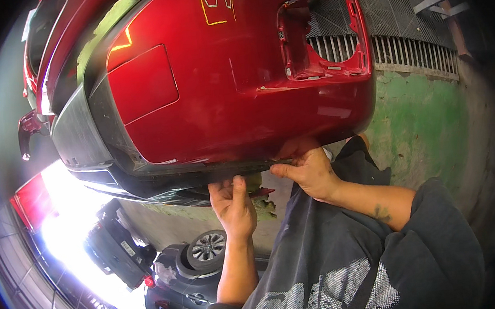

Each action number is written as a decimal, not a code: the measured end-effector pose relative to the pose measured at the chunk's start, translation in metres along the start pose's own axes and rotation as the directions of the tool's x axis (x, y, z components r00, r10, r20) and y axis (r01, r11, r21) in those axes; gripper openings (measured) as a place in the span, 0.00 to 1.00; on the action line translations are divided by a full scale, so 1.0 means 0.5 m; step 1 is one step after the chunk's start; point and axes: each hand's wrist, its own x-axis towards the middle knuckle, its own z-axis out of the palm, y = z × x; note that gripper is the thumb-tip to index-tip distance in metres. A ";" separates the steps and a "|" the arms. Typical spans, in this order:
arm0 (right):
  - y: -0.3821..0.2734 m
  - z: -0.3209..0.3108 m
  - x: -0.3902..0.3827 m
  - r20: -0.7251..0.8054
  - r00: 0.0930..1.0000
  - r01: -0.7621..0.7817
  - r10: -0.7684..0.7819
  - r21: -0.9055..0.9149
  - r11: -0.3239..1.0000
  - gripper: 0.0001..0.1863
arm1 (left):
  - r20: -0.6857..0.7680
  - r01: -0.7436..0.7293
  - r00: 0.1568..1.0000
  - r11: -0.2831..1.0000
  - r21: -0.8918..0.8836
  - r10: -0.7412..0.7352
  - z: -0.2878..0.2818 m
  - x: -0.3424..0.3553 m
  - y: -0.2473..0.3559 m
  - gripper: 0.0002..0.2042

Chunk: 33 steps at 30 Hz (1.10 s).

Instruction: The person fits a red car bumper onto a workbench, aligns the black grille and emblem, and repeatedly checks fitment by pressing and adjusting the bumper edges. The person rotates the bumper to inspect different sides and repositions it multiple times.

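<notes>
A glossy red car body panel (214, 99) fills the upper middle, with a square seamed flap on its left and a large cut-out on its right. Along its near edge runs a thin black trim strip (214, 172). My left hand (234, 208) grips this strip from below, thumb raised and fingertips partly hidden behind it. Just to the right, my right hand (314, 172) closes on the same edge, its thumb pointing left and its other fingers tucked under the panel. Yellow lines mark the red paint near the top.
Grey-black trim (80, 130) curves round the panel's left end. Beyond the cut-out lie dark floor tiles (387, 13) and a drain grate (414, 53). A dark car (183, 293) with a silver wheel (207, 249) stands at the lower left, near bright daylight.
</notes>
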 end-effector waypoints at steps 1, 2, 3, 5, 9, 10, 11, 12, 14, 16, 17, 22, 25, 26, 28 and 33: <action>-0.003 0.002 0.000 0.001 1.000 -0.006 0.006 0.022 1.000 0.15 | -0.028 0.006 1.000 1.000 -0.005 -0.006 -0.002 0.002 0.000 0.19; -0.006 0.004 0.000 0.001 1.000 -0.012 0.012 0.043 0.999 0.15 | -0.013 0.010 1.000 1.000 0.013 -0.009 -0.006 0.005 -0.002 0.19; -0.010 0.005 0.000 0.014 1.000 -0.016 0.015 0.068 0.998 0.15 | -0.001 0.013 1.000 0.999 0.029 -0.013 -0.009 0.008 -0.003 0.18; -0.017 0.004 0.001 0.039 0.999 -0.025 0.020 0.118 0.993 0.15 | 0.019 0.024 1.000 0.999 0.025 -0.024 -0.023 0.011 -0.008 0.17; -0.039 0.000 0.001 0.068 0.994 -0.093 0.085 0.113 0.989 0.16 | 0.025 0.026 0.999 1.000 0.002 -0.026 -0.041 0.006 -0.019 0.17; -0.037 -0.004 -0.001 0.075 0.993 -0.096 0.089 0.093 0.991 0.16 | 0.017 0.023 1.000 1.000 0.015 -0.024 -0.039 0.005 -0.019 0.17; -0.034 -0.006 -0.002 0.083 0.992 -0.100 0.094 0.074 0.992 0.17 | 0.029 0.003 1.000 1.000 0.008 -0.003 -0.037 0.006 -0.022 0.17; -0.031 -0.005 -0.002 0.085 0.994 -0.070 0.064 0.068 0.995 0.18 | 0.043 -0.019 0.999 1.000 0.002 0.019 -0.034 0.011 -0.025 0.18; -0.024 -0.003 -0.002 0.091 0.996 -0.009 0.004 0.056 0.998 0.19 | 0.061 -0.038 0.997 0.999 -0.011 0.038 -0.030 0.018 -0.027 0.19; -0.016 -0.010 -0.002 0.119 0.993 -0.019 0.013 0.048 0.999 0.21 | 0.066 -0.036 0.997 0.999 -0.026 0.037 -0.025 0.020 -0.026 0.20; -0.013 -0.012 -0.002 0.133 0.991 -0.024 0.018 0.044 0.999 0.22 | 0.075 -0.036 0.996 0.999 -0.027 0.038 -0.025 0.019 -0.029 0.20; -0.047 0.024 0.003 0.056 0.996 -0.075 0.070 0.100 0.992 0.20 | 0.103 -0.017 0.995 0.999 -0.028 0.020 -0.030 0.024 -0.035 0.21; -0.050 0.031 0.006 0.005 0.996 -0.093 0.093 0.071 0.993 0.17 | 0.094 -0.043 0.995 0.999 -0.001 0.043 -0.036 0.023 -0.050 0.21; -0.048 0.032 0.007 -0.012 0.996 -0.087 0.087 0.062 0.994 0.15 | 0.098 -0.053 0.994 0.998 -0.015 0.054 -0.031 0.026 -0.048 0.20; -0.025 0.031 0.010 -0.034 0.999 0.040 -0.039 0.048 0.998 0.13 | 0.109 -0.069 0.991 0.997 -0.046 0.074 -0.014 0.032 -0.042 0.20; -0.004 0.026 0.013 -0.059 0.989 0.137 -0.136 -0.001 0.991 0.12 | 0.046 -0.108 0.993 0.994 0.016 0.107 -0.011 0.035 -0.052 0.19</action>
